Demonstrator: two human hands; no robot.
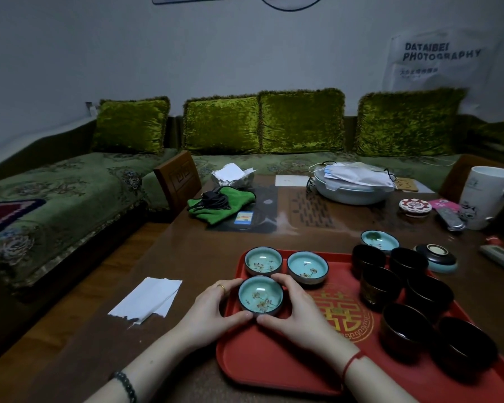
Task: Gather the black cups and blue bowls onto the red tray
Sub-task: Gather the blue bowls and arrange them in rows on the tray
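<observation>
A red tray with a gold emblem lies on the brown table. Three blue bowls sit at its left end: two at the back and a nearer one. My left hand and my right hand cup that nearer bowl from both sides, fingers touching its wall. Several black cups stand in two rows along the tray's right side. Behind the tray, a fourth blue bowl rests on the table.
A round lidded dish sits right of the tray, with remotes and a white mug beyond. White paper lies left of the tray. A green cloth, a basin with masks and a green sofa are farther back.
</observation>
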